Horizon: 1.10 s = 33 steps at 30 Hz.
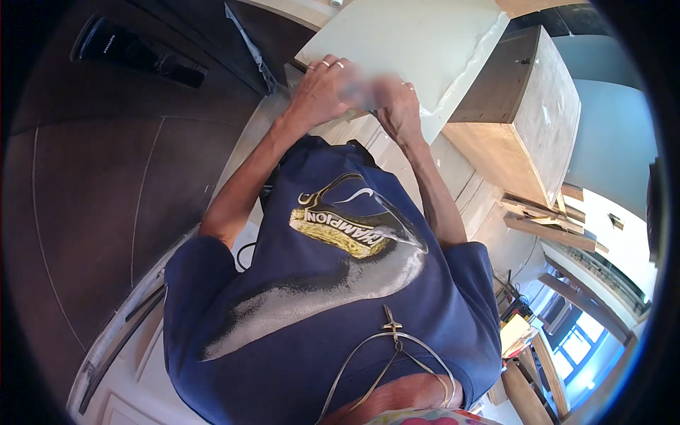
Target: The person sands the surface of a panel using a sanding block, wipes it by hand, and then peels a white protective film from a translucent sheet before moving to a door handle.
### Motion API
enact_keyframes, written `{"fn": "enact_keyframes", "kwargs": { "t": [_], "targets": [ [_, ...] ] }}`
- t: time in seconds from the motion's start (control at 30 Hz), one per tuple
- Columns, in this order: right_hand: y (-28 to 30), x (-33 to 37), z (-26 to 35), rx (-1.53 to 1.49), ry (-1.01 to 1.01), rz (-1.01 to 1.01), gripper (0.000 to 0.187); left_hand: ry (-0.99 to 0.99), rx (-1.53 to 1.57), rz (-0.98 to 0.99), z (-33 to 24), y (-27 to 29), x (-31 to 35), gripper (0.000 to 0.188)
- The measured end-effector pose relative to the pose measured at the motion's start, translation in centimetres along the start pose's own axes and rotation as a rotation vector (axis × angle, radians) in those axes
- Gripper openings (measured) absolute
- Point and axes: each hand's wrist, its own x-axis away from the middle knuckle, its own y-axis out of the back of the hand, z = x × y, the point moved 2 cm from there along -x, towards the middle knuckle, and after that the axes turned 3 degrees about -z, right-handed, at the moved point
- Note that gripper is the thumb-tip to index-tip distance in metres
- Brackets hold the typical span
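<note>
A pale, cream-coloured board [407, 42] with a ragged whitish strip along its right side lies at the top of the view. At its near edge my left hand [322, 92] is closed, its ringed fingers bent over the board. Just to the right, my right hand [399, 110] is also closed, with fingers curled and a ring showing. The fingertips of both hands meet in a blurred patch. Whatever they hold there is too smeared to make out.
Right of the board stands a wooden box [506, 106] with a dark side. Wood offcuts [552, 223] lie beyond it. On the left are a large dark panelled surface [92, 198] and a black cylindrical device [138, 53]. A light blue surface [609, 142] is at far right.
</note>
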Motion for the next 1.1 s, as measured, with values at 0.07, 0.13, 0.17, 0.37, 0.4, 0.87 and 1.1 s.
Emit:
{"fn": "enact_keyframes", "kwargs": {
  "t": [0.07, 0.13, 0.17, 0.37, 0.4, 0.87, 1.1],
  "targets": [
    [0.0, 0.0, 0.0, -0.008, -0.007, -0.003, 0.018, 0.029, 0.007, 0.011, 0.3, -0.4, 0.1, 0.017],
    [-0.1, 0.2, -0.3, -0.039, -0.024, -0.01, 0.019, 0.031, 0.0, 0.029, 0.6, -0.5, -0.1, 0.016],
    [-0.1, 0.2, -0.4, -0.054, -0.031, -0.012, 0.019, 0.017, -0.009, 0.043, 0.6, -0.7, -0.3, 0.015],
    [0.9, -0.7, 0.3, -0.233, -0.208, 0.123, 0.027, -0.055, -0.101, -0.062, 1.1, -1.7, -0.7, 0.013],
    [0.8, -0.7, 0.3, -0.194, -0.167, 0.098, 0.027, -0.067, -0.082, -0.068, 1.0, -1.8, -1.0, 0.013],
    [-0.4, -0.6, 0.3, -0.033, -0.064, -0.044, 0.015, -0.033, 0.144, 0.143, 1.9, 1.7, -1.6, 0.022],
    [-0.1, -0.4, -0.3, -0.127, -0.068, -0.036, 0.014, -0.039, 0.059, 0.118, 1.4, 0.8, -1.4, 0.02]
  ]
}}
